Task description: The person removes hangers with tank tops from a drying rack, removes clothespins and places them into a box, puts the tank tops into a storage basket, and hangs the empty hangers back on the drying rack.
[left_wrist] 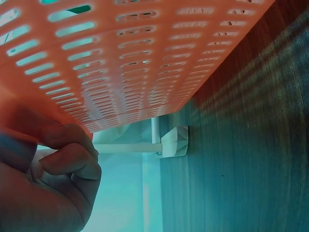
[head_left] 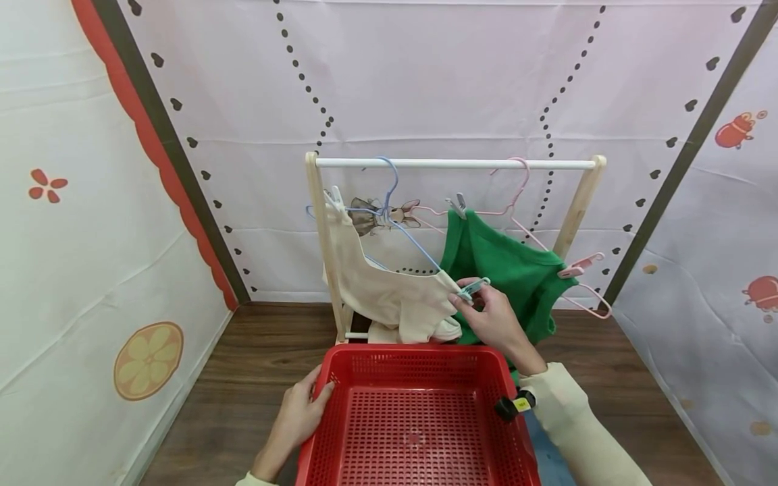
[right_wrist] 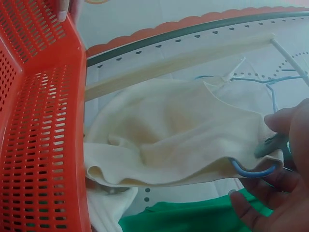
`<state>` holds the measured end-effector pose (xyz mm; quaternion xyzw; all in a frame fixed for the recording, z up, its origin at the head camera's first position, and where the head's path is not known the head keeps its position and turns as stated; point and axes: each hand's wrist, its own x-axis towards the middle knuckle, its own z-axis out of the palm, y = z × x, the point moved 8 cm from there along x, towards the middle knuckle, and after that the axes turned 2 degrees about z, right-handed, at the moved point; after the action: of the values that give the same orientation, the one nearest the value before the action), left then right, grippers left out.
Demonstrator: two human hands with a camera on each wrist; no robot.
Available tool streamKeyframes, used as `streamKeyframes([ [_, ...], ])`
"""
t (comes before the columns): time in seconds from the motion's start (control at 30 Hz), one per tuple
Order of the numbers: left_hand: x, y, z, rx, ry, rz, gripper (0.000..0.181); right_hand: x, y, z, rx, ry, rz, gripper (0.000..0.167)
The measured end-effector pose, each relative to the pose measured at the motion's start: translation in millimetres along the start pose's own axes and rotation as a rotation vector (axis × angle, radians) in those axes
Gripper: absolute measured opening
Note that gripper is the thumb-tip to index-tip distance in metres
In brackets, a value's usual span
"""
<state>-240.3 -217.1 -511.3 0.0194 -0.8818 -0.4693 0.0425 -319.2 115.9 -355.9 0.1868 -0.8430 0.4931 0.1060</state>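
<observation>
The right hand (head_left: pixel 495 320) pinches a teal clothespin (head_left: pixel 473 289) between thumb and fingers at the right shoulder of the cream sleeveless top (head_left: pixel 377 287), which hangs on a blue hanger (head_left: pixel 416 244); whether the pin bites fully, I cannot tell. A shallow bite could let the shoulder slide down the sloping arm. Tugging the pin might swing the hanger on the rail (head_left: pixel 450 164). The left hand (head_left: pixel 298 412) curls round the red basket's rim (head_left: pixel 323 391); shoving it forward could jostle the rack's wooden legs (head_left: pixel 328 256).
</observation>
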Motion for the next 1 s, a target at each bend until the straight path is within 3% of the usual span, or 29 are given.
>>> streamKeyframes([
  [0.6,0.4,0.4,0.3,-0.012,0.011,-0.004,0.049,2.8,-4.7,3.0,0.128,0.055,0.007,0.013],
  [0.9,1.5,-2.8,1.6,-0.009,0.003,-0.02,0.049,-2.9,-44.3,-5.3,0.166,0.107,-0.044,0.01],
  [1.0,1.8,-3.1,1.7,-0.003,0.006,-0.02,0.049,-3.5,-47.0,-5.2,0.172,0.111,-0.038,0.011],
])
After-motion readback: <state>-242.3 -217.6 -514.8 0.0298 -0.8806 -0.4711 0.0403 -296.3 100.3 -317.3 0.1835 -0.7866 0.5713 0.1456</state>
